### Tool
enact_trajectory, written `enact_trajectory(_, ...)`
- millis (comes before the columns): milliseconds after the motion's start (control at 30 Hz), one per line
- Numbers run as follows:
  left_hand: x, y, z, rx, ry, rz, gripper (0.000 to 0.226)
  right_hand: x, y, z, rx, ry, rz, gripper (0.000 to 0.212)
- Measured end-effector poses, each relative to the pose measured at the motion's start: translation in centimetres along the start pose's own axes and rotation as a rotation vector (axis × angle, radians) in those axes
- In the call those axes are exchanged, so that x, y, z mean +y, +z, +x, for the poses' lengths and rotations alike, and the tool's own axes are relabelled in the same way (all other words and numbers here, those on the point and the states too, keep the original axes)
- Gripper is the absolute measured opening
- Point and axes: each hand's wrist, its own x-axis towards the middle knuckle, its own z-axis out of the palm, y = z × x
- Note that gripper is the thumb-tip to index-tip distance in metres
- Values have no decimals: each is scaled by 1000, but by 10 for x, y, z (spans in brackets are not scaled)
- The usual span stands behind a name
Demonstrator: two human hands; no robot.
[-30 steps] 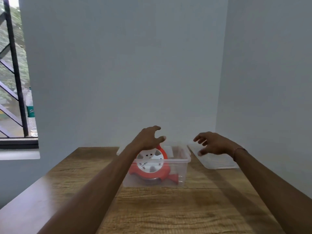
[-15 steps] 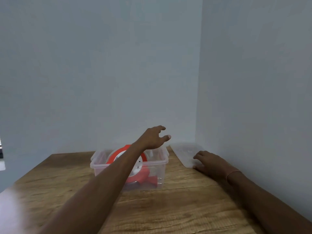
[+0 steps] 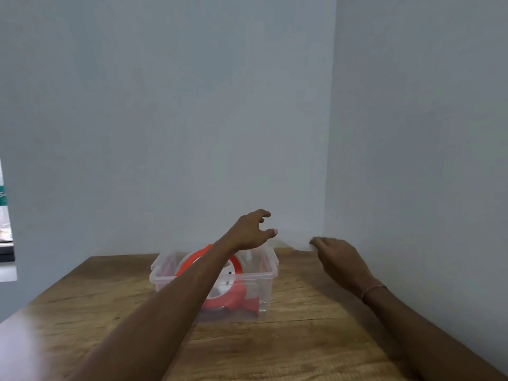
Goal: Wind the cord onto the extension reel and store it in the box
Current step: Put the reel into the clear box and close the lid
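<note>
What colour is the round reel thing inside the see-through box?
The reel is orange-red with a white middle, seen in the head view.

Soft, dim daylight enters from the left; glare whitens the table (image 3: 33,334) corner there; slight overall motion blur.

Both forearms are bare from the lower edge of the view up to the wrists, with no sleeve showing on either. The left hand (image 3: 248,233) wears no ring or band that can be seen. The right hand (image 3: 339,257) has a thin beaded bracelet (image 3: 373,289) round the wrist, pinkish in tone, its beads too small to make out singly.
</note>
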Motion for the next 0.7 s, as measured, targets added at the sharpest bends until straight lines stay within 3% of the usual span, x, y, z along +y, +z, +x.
enact_trajectory(100,-3,-7,1,106,-63,-134,59,-13,-32,19,194,-39,87,25)
enact_trajectory(233,-3,-28,-6,410,-143,-394,67,-26,-61,38,367,-101,174,22)
enact_trajectory(367,-12,-56,-22,556,-42,-533,64,-45,-78,55,508,-107,411,21)
enact_trajectory(567,-37,-93,-35,743,56,-482,42,-83,-95,84,633,171,997,25)
enact_trajectory(700,-51,-116,-48,781,-52,-466,32,-95,-100,100,559,461,1294,39)
